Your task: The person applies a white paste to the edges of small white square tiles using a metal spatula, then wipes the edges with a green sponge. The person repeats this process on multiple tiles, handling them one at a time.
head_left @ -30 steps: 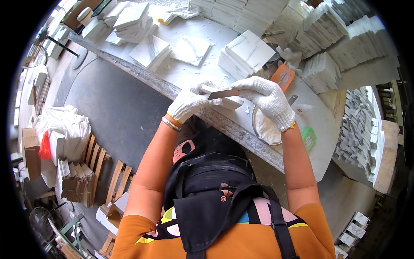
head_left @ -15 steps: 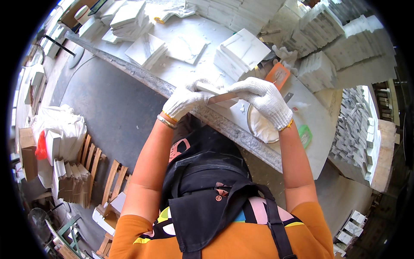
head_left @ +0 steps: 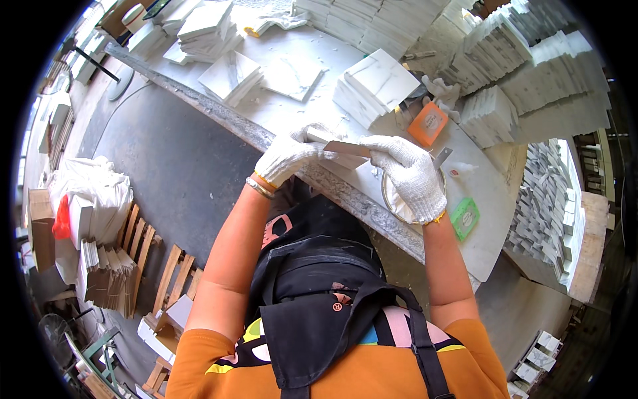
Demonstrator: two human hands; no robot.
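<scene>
My left hand [head_left: 290,159], in a white knit glove, grips a white marble tile [head_left: 347,161] by its left end, over the near edge of the bench. My right hand [head_left: 411,178], gloved the same way, is closed on a flat metal scraper blade [head_left: 345,149], whose free end lies over or against the tile's upper edge. Exact contact cannot be made out. Partly hidden under my right hand is a round tub [head_left: 391,199] with something white in it. A grey metal strip [head_left: 442,157] shows beside that hand.
Marble tile stacks [head_left: 375,83] stand on the bench [head_left: 246,130], with more piled beyond. An orange plastic piece [head_left: 428,124] and a green one [head_left: 464,218] lie right of my hands. Wooden pallets [head_left: 174,279] and cartons are on the floor at left.
My right hand has shifted slightly down and turned, so the blade now slants down toward the right instead of up. My left hand keeps its grip on the tile.
</scene>
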